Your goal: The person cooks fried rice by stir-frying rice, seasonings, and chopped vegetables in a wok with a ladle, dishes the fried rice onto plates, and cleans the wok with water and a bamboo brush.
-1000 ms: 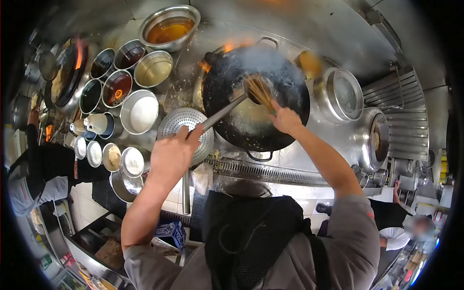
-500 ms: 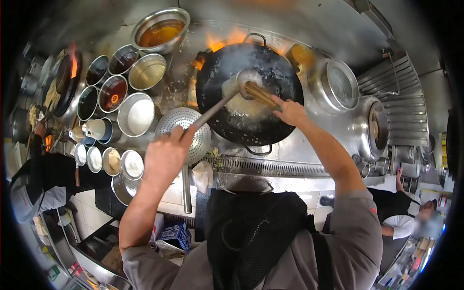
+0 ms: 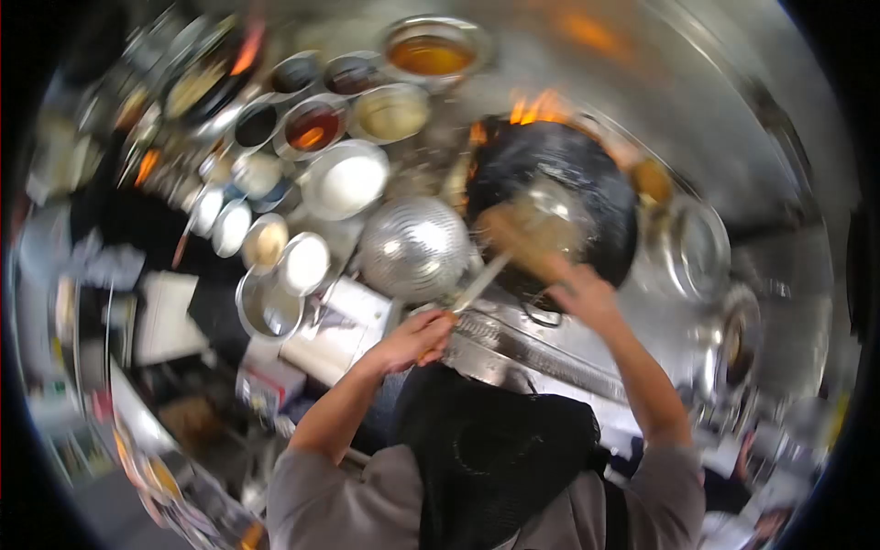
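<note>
Near the front edge of the stove, my left hand [image 3: 417, 340] is closed round the handle of a metal ladle [image 3: 486, 280], whose bowl is over the wok. My right hand [image 3: 582, 293] grips a wooden brush [image 3: 521, 240], blurred by motion, at the wok's near left side. The black wok [image 3: 600, 183] stands over flames and holds pale, shiny liquid. Left of the wok rests a perforated metal strainer [image 3: 414, 247], just beyond my left hand.
Metal pots of sauces and a white substance [image 3: 350, 180] stand at the left. A bowl of amber liquid [image 3: 429, 57] is at the back. Flames [image 3: 539, 108] rise behind the wok. Lidded pots [image 3: 694, 247] stand right. Another person's dark clothing shows far left.
The view has swung, shifting the stove rightward. My left hand has come back toward my body with the ladle handle. The brush has moved to the wok's near left side. The strainer looks turned over.
</note>
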Demonstrator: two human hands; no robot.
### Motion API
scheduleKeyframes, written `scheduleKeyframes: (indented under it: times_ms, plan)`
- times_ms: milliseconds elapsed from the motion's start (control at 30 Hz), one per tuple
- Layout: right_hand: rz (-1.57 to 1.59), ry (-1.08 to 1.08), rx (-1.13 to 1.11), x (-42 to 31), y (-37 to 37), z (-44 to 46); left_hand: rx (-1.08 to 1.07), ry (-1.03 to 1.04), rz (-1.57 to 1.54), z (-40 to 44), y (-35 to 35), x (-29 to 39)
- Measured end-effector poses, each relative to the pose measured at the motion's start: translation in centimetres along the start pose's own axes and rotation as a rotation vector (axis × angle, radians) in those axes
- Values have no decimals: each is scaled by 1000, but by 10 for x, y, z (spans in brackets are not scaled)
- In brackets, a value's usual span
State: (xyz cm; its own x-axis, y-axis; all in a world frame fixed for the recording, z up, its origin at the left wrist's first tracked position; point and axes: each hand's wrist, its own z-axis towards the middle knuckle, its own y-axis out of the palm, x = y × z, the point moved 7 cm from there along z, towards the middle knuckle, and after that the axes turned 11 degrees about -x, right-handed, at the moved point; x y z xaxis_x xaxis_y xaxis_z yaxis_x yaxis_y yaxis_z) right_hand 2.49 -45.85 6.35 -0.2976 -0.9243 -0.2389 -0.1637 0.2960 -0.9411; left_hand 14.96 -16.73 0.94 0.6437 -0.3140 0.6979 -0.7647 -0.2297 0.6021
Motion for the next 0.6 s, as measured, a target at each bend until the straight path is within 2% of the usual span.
scheduleKeyframes:
  times_ms: [33, 67, 100, 167, 233, 300, 333, 367, 433, 467, 500, 533, 567, 600]
  plan:
    - [29, 54, 153, 27, -10, 9, -1, -12, 47, -1, 2, -6]
    - [74, 267, 206, 61, -11, 18, 4, 15, 34, -4, 11, -4]
    - [-20, 282, 202, 55, -19, 24, 8, -22, -41, 0, 15, -9]
    - [-113, 97, -58, 4, -15, 22, -2, 41, -146, 3, 32, 0]
    - [20, 4, 155, 17, -4, 15, -7, 47, -168, 5, 37, -8]
    - [-33, 192, 244, 87, -7, 22, 348, 325, 859, -4, 49, 1]
    - [-83, 212, 111, 110, -9, 32, 503, 222, 1135, -6, 56, 3]
    - [-138, 240, -18, 131, -13, 29, 536, 221, 1134, -10, 56, 3]
    - [-169, 135, 90, 158, -34, 24, 645, 7, 1354, -17, 48, 4]
    - [-135, 102, 162, 194, -40, 27, 484, -70, 1212, -13, 43, 2]
    - [4, 161, 184, 199, -60, 19, 376, 196, 1083, 7, 25, -21]
    - [141, 238, 214, 187, -93, 10, 345, 149, 733, 14, 13, -33]
    - [196, 149, 320, 177, -118, -5, 277, 79, 386, 23, 13, -53]
    - [242, 73, 437, 170, -142, -21, 311, 190, 595, 32, 17, -52]
